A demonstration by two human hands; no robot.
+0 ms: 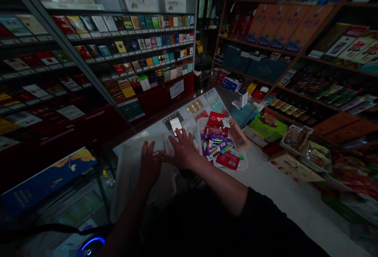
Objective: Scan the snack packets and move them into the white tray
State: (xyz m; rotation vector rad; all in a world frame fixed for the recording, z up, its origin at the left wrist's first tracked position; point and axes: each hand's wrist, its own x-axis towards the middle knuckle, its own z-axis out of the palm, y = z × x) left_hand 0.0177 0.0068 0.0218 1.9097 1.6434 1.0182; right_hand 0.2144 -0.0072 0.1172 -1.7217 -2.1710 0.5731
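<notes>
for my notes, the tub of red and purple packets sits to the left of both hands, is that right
Wrong side: the head view shows the tub of red and purple packets sitting to the right of the left hand and right hand.

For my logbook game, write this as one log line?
left hand: over white bin; right hand: spread near phone; packets: in tub

From here I can't read a word. Left of the white bin (125, 170), a blue box (49, 182) carries small pale lettering; just right of the bin, a lit phone (176, 125) shows faint marks; beyond it, a printed sheet (176, 89) hangs on a red panel (155, 101). Far right of it, white cartons (345, 46) bear big, blurred characters.
</notes>
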